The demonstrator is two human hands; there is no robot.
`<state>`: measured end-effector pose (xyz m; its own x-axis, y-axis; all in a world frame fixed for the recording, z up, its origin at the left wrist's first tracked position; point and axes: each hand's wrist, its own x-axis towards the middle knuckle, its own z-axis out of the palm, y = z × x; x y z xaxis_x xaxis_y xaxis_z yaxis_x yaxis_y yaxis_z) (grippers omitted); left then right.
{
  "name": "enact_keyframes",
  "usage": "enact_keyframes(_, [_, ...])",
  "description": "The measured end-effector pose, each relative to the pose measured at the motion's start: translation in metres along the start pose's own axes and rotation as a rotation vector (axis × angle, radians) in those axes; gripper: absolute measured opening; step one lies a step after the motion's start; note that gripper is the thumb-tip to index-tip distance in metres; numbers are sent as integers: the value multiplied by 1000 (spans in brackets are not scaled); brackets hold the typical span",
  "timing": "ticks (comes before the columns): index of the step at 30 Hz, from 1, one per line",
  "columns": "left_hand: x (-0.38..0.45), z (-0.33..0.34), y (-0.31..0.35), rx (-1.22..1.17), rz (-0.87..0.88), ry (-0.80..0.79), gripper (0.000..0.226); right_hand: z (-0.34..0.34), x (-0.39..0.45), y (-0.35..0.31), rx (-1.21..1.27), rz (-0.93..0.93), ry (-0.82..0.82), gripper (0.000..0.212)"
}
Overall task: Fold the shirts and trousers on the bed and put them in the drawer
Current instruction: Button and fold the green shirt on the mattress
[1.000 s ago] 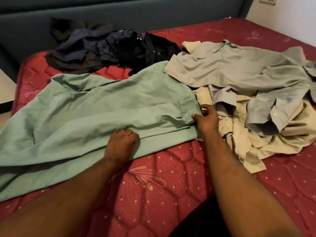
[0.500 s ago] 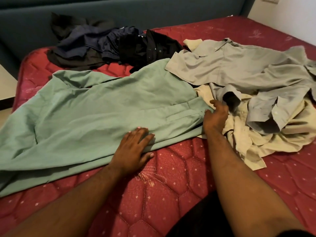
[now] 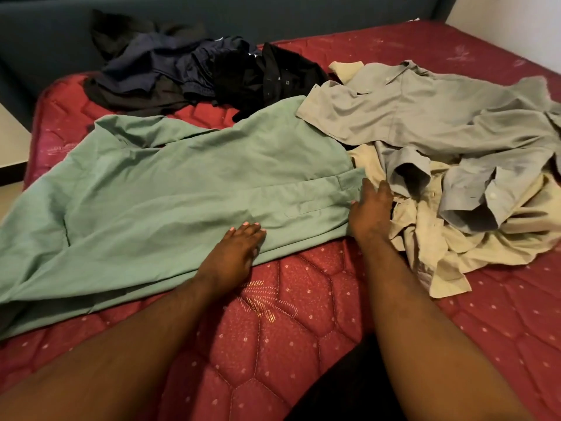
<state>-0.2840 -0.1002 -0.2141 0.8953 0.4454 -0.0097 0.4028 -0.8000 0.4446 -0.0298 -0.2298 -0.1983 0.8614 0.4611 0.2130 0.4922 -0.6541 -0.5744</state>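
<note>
Since the earlier frame, the right hand (image 3: pixel 371 209) has been flattened, fingers straight, against the right edge of the spread green cotton shirt (image 3: pixel 188 189) at frame centre. The left hand (image 3: pixel 235 253) is pressed open on its lower hem. Crumpled grey (image 3: pixel 425 117) and cream shirts (image 3: pixel 455 247) are heaped just right; dark garments (image 3: pixel 194 71) are piled upper left on the red quilted mattress (image 3: pixel 303 329).

A red mattress (image 3: pixel 303 344) is dotted pale and quilted in hexagons; green (image 3: pixel 182 189), grey (image 3: pixel 425 117), cream (image 3: pixel 455 247) and dark (image 3: pixel 197 74) clothes are seen.
</note>
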Motion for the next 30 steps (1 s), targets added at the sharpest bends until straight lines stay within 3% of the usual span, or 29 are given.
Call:
enact_keyframes(2, [1, -4, -2, 45, 4, -48, 49, 0, -22, -16, 140, 52, 116, 47])
enact_keyframes(3, [0, -6, -2, 83, 6, -70, 51, 1, -33, -22, 278, 174, 163, 41])
enact_keyframes(6, [-4, -7, 1, 183, -22, -99, 54, -2, -45, -29, 900, 807, 183, 31])
enact_keyframes(8, [-5, -6, 3, 201, -48, -105, 53, -8, -39, -21, 1173, 1033, 115, 20])
enact_keyframes(10, [-4, -6, 2, 241, -44, -120, 51, -8, -29, -16, 1134, 1032, 70, 8])
enact_keyframes(12, [-1, -8, -2, 270, -20, -110, 47, -4, -20, -12, 1057, 992, 37, 23])
enact_keyframes(14, [0, -12, -4, 187, -8, -69, 47, 0, -12, -8, 1023, 975, 57, 26])
enact_keyframes(18, [-1, -15, -4, 0, 41, 17, 75, 8, -6, 4, 900, 912, 103, 19])
enact_keyframes(23, [-13, -6, -10, 275, 37, -181, 81, 4, 1, -1, 929, 877, 80, 28])
enact_keyframes(28, [-20, -8, -10, 337, 45, -212, 78, -5, 7, 8, 779, 844, 189, 16])
enact_keyframes(30, [-26, -11, -13, 363, 27, -206, 77, -3, 7, 13, 696, 837, 174, 27])
